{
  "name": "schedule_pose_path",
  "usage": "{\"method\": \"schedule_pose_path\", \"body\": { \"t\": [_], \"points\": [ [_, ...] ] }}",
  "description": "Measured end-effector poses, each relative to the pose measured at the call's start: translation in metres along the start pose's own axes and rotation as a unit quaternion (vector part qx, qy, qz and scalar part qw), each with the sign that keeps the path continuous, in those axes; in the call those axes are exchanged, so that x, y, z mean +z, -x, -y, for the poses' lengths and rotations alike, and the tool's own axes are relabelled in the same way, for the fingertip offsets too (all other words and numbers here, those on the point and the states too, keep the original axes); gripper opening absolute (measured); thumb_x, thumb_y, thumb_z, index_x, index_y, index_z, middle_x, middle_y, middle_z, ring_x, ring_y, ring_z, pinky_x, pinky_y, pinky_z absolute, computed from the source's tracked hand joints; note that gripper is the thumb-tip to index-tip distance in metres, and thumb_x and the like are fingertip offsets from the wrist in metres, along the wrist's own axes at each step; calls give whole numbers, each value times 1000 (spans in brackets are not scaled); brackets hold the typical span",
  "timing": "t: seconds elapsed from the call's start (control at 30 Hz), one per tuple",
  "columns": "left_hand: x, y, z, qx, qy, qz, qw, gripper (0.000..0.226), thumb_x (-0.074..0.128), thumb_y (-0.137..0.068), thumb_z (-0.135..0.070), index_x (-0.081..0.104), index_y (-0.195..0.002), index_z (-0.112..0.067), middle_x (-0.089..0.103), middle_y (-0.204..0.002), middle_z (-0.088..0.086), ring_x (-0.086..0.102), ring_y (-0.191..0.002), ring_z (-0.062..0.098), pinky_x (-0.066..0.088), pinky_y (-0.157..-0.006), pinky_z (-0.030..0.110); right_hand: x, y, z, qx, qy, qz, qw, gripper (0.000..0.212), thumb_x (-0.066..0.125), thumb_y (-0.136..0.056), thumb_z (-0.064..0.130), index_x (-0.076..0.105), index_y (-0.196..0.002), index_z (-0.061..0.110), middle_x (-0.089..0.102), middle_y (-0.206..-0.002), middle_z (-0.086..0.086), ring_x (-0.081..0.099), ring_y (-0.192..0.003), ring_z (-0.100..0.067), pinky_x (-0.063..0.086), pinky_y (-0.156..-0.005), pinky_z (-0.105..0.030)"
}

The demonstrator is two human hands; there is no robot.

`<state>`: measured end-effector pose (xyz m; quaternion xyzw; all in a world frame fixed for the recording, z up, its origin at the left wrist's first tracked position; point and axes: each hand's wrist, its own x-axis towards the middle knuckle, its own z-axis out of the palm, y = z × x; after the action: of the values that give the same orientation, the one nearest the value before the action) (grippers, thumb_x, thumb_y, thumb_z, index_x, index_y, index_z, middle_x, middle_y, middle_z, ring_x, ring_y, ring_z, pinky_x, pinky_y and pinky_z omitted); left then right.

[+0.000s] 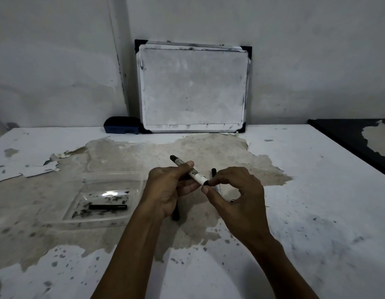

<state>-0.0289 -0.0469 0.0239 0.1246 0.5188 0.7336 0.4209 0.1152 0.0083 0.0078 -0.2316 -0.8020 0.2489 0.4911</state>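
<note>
My left hand (167, 190) grips a white marker (190, 171) with black ends, held above the table and slanting from upper left to lower right. My right hand (236, 193) pinches the marker's black lower end between thumb and forefinger. Beneath my hands lie other black markers: one (176, 214) pokes out below my left hand, another (213, 172) shows behind my right hand. A clear plastic tray (131, 180) on the left holds one black marker (108, 207) and dark smudges.
A small whiteboard (193, 87) with smeared surface leans against the wall at the back. A blue eraser (122, 125) sits at its left foot. The table (316, 190) has peeling white paint. A dark surface (349, 134) adjoins at the right.
</note>
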Motion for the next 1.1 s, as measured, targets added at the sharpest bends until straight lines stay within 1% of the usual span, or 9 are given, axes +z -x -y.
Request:
{"method": "schedule_pose_path", "body": {
  "t": [0.13, 0.33, 0.43, 0.53, 0.8, 0.87, 0.93, 1.0, 1.1],
  "points": [
    [1, 0, 0, 0, 5, 2, 1000, 14, 70, -85, -1, 67, -79, 11, 71, -67, 16, 73, -55, 21, 58, -49, 26, -2, -1, -1, 23, -11, 4, 1000, 7, 73, -74, 27, 70, -79, 24, 66, -82, 17, 61, -87, -8, 47, -78, -53],
    [3, 0, -1, 20, 22, -18, 999, 15, 69, -85, 0, 68, -73, 9, 70, -66, 17, 72, -52, 20, 58, -49, 26, 0, 3, 3, 8, 28, -29, 999, 8, 73, -70, 21, 70, -76, 18, 68, -79, 8, 62, -83, -13, 47, -78, -56],
    [1, -1, -1, 25, 19, -25, 999, 16, 70, -85, -1, 68, -72, 8, 71, -66, 16, 72, -54, 21, 59, -51, 27, -2, 3, 4, 14, 41, -38, 998, 21, 77, -68, 31, 71, -85, 21, 68, -87, 12, 63, -88, -11, 47, -80, -54],
    [1, 0, -1, 24, 19, -22, 999, 16, 70, -86, -2, 68, -73, 8, 71, -66, 16, 73, -55, 22, 59, -52, 28, 0, 2, 3, 7, 68, -46, 997, 31, 81, -65, 40, 74, -91, 25, 70, -90, 8, 63, -91, -13, 45, -80, -55],
    [0, -1, -3, 27, 23, -18, 999, 15, 70, -86, -2, 68, -74, 8, 72, -64, 15, 73, -56, 22, 59, -52, 28, 3, 6, 7, -7, 85, -81, 993, 18, 80, -69, 30, 76, -85, 24, 64, -83, 15, 61, -84, -11, 44, -78, -56],
    [-3, -1, -9, 35, 26, -25, 999, 14, 70, -86, -2, 67, -77, 9, 72, -66, 16, 73, -57, 22, 60, -53, 28, 0, 8, 10, 8, 54, -95, 994, 19, 76, -70, 35, 75, -84, 22, 65, -85, 16, 62, -85, -7, 48, -79, -54],
    [-6, -2, -19, 51, 35, -39, 997, 12, 70, -86, -2, 67, -80, 8, 72, -70, 17, 73, -58, 22, 60, -54, 28, -3, 9, 17, 37, -3, -107, 994, 20, 75, -72, 34, 74, -85, 19, 71, -87, 13, 65, -88, -4, 52, -82, -47],
    [-12, -4, -33, 75, 59, -61, 994, 11, 69, -86, -2, 66, -80, 6, 72, -67, 15, 72, -56, 20, 61, -55, 29, -6, 7, 23, 85, -84, -132, 984, 13, 80, -73, 18, 75, -85, 17, 75, -82, 9, 69, -85, -7, 56, -81, -34],
    [-29, -6, -55, 121, 91, -92, 984, 10, 68, -88, -3, 65, -79, 2, 72, -57, 8, 72, -53, 16, 60, -52, 27, -5, -1, 31, 173, -227, -168, 944, 19, 78, -73, 0, 75, -80, 18, 76, -75, 4, 72, -76, -13, 56, -71, -23]
  ]
}}
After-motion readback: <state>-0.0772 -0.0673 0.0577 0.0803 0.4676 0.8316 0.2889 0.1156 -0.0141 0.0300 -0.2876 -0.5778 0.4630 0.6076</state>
